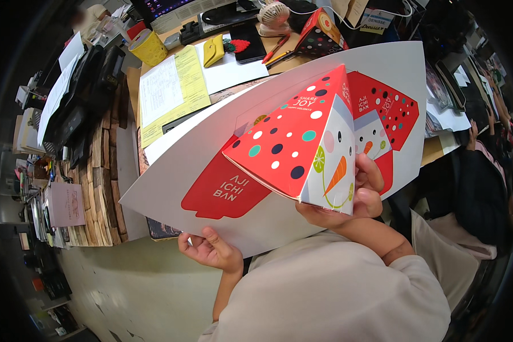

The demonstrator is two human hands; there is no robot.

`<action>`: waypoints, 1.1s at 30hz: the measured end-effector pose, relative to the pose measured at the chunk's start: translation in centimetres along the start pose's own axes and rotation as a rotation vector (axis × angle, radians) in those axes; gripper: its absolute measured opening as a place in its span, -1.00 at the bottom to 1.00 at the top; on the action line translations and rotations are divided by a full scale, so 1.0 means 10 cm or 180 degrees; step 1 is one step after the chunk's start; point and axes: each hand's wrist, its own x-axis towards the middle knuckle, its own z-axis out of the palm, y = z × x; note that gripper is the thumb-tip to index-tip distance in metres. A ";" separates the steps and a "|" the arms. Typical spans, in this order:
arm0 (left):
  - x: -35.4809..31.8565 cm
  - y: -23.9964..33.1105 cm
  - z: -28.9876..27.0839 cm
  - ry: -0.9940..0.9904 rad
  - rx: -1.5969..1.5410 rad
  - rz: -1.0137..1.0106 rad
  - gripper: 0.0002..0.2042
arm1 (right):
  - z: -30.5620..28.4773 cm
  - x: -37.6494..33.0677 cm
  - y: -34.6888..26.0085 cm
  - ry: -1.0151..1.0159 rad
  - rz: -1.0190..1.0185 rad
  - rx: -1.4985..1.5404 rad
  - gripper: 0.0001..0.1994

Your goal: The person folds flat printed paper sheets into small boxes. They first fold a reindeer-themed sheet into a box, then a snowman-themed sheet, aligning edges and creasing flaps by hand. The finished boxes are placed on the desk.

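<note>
Okay, left hand (214, 251) pinches the white printed sheet (279, 228) by its lower edge; right hand (365, 205) grips the red snowman box (302, 142) at its base, in front of the sheet. Best go light: hard squeezing could crease both.

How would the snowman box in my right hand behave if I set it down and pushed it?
The snowman box is probably light for its size, since only your right hand appears to hold it. Its crisp folds suggest fairly stiff corners, though the thin panel edges might crumple. Flat faces make rolling unlikely.
</note>
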 end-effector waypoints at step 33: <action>0.06 0.02 0.02 0.0015 -0.0068 0.0024 -0.62 | -0.03 -0.07 0.07 0.0016 0.0052 -0.0287 -0.26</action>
